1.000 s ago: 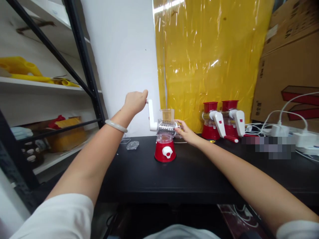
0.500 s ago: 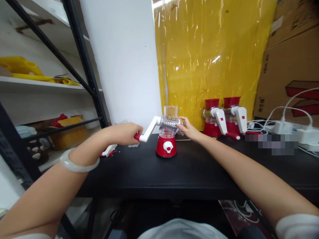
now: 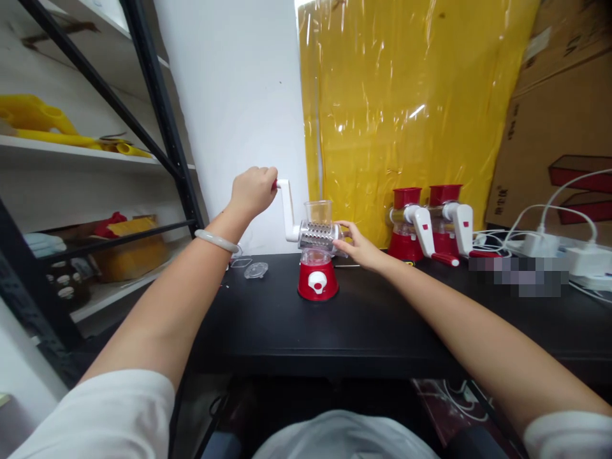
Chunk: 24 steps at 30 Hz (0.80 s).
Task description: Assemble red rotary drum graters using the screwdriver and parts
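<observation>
A rotary grater with a red base [image 3: 318,280], a clear body and a metal drum [image 3: 317,234] stands upright on the black table [image 3: 363,319]. Its white crank [image 3: 287,210] points up on the left side. My left hand [image 3: 254,190] is wrapped round the red knob at the crank's top end, and the fingers hide most of it. At the drum's right end, my right hand [image 3: 356,245] grips the clear housing between thumb and fingers.
Two more red and white graters [image 3: 407,220] stand at the right back. White chargers [image 3: 590,258] and cables lie farther right. Left of the grater is a clear round part [image 3: 256,271]. A black-framed shelf [image 3: 157,95] rises at the left, a cardboard box [image 3: 559,127] at the right.
My left hand has risen with the knob, swinging the crank from pointing down-left to pointing up. The grater has tilted slightly. My right hand keeps its place on the housing.
</observation>
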Tool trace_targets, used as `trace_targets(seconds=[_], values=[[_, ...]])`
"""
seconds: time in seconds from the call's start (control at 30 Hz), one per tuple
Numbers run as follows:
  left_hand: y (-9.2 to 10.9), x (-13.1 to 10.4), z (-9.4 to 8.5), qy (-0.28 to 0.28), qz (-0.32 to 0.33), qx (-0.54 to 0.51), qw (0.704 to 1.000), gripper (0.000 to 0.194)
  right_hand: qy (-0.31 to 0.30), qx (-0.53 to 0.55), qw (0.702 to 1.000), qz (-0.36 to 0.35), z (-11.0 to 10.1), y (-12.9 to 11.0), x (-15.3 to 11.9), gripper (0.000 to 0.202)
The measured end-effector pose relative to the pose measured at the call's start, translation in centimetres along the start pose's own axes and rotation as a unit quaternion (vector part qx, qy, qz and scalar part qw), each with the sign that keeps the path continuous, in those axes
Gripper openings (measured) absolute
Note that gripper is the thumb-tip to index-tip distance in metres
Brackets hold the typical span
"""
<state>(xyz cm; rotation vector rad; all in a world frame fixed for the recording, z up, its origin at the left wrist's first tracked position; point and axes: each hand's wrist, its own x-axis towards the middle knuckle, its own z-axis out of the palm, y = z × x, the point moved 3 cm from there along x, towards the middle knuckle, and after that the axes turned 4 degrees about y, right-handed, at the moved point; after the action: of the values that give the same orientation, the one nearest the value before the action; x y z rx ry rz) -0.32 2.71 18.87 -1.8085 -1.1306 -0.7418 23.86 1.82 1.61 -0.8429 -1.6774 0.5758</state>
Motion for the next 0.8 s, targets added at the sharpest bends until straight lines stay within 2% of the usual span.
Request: trace_targets(seconds=[0.17, 0.3, 0.4, 0.47, 0.53, 0.6, 0.67, 0.7, 0.73, 0.8], values=[[-0.2, 0.5, 1.0, -0.028, 0.017, -0.005, 0.999, 0.026, 0.005, 0.010, 1.000, -0.009, 0.1, -0.3, -0.1, 0.063], [-0.8, 0.3, 1.7, -0.108, 0.027, -0.011, 0.994, 0.033, -0.001, 0.019, 1.000, -0.010, 0.3, -0.7, -0.2, 0.064], [-0.8, -1.0, 3.2, -0.188, 0.042, -0.034, 0.981, 0.039, -0.011, 0.028, 0.999, -0.017, 0.3, -0.8, -0.3, 0.064], [-0.3, -2.5, 5.0, -0.261, 0.050, -0.046, 0.963, 0.033, -0.009, 0.024, 1.000, -0.016, 0.1, -0.8, -0.3, 0.064], [0.5, -4.8, 7.1, -0.360, 0.065, -0.066, 0.928, 0.023, 0.000, 0.010, 1.000, -0.012, -0.1, -0.6, -0.3, 0.063], [1.3, -7.6, 8.4, -0.449, 0.085, -0.091, 0.885, 0.018, 0.006, 0.000, 1.000, -0.005, -0.2, -0.4, -0.2, 0.062], [1.4, -10.4, 8.0, -0.508, 0.098, -0.112, 0.848, 0.016, 0.007, -0.002, 1.000, 0.000, -0.1, -0.2, -0.2, 0.062], [1.3, -11.5, 7.1, -0.531, 0.103, -0.124, 0.832, 0.017, 0.008, -0.003, 1.000, 0.000, -0.1, -0.1, -0.2, 0.062], [1.1, -12.3, 5.7, -0.545, 0.113, -0.150, 0.817, 0.020, 0.011, -0.003, 1.000, 0.000, 0.0, -0.1, -0.1, 0.062], [0.3, -12.7, 2.0, -0.529, 0.132, -0.188, 0.817, 0.026, 0.017, 0.001, 1.000, 0.000, 0.1, 0.1, -0.1, 0.063]])
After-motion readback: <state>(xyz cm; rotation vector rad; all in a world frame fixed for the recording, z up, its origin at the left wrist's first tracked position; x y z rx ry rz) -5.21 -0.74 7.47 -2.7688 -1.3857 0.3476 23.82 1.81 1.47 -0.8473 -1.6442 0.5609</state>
